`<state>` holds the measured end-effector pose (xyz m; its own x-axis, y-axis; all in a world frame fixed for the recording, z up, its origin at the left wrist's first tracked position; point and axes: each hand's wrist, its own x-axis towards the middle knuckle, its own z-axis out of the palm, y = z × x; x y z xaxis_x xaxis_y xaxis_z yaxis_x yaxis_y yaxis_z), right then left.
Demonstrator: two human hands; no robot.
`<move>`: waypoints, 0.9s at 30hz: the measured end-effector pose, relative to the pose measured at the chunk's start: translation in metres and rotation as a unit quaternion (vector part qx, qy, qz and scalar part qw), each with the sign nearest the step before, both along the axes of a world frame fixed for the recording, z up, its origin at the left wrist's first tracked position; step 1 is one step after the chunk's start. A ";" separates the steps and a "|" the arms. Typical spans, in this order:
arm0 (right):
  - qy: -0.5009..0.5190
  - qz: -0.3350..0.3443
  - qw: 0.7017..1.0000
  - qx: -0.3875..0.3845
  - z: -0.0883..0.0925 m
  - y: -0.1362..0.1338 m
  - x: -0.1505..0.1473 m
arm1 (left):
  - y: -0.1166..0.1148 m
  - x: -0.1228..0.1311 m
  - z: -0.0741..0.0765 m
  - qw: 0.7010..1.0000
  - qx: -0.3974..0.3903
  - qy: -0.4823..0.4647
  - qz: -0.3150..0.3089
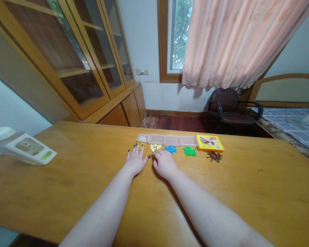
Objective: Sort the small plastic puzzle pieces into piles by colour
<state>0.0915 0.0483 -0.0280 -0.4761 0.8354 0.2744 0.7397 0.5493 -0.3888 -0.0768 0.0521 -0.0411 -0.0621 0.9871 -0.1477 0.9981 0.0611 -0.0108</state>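
Observation:
My left hand (136, 162) lies palm down on the table, fingers spread, its fingertips at a small pile of yellow pieces (142, 145). Beside it, my right hand (166, 164) is bent with its fingers curled together and pointing down, near the pale cream pieces (156, 148) and the blue pieces (171, 149). What its fingertips hold, if anything, is hidden. Behind the piles runs a row of clear plastic trays (172, 140); the leftmost has something whitish in it. Green pieces (190, 151) and brown pieces (214, 156) lie in separate piles farther right.
A yellow box (210, 143) with a printed lid lies at the right end of the trays. At the table's left stands a white plastic container (28, 145). Beyond the wooden table (92, 171) are a glass-fronted cabinet (103, 75), an office chair (229, 106) and a bed (293, 125).

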 end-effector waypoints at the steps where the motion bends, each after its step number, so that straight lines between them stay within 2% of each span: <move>1: 0.001 0.000 1.000 0.002 -0.001 0.000 0.000 | -0.001 0.000 0.001 1.000 0.001 0.001 -0.002; 6: 0.001 -0.001 1.000 0.001 -0.001 0.001 0.000 | -0.011 0.010 0.005 0.999 -0.007 0.033 0.024; 10: -0.007 0.002 1.000 -0.011 -0.001 0.001 0.000 | -0.012 0.014 0.007 1.000 -0.004 0.029 -0.006; 20: -0.021 0.000 1.000 -0.023 0.003 0.000 0.001 | 0.004 -0.005 0.001 0.997 0.043 -0.056 -0.029; 24: -0.017 -0.003 0.999 -0.030 0.004 0.000 0.001 | 0.004 -0.005 0.002 0.995 0.084 -0.051 -0.003; 27: -0.013 -0.004 0.999 -0.029 0.003 0.000 0.001 | 0.006 -0.005 0.002 0.996 0.067 -0.053 0.021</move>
<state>0.0923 0.0483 -0.0254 -0.4750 0.8536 0.2139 0.7542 0.5201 -0.4008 -0.0819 0.0582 -0.0394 -0.0944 0.9953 -0.0227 0.9899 0.0962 0.1046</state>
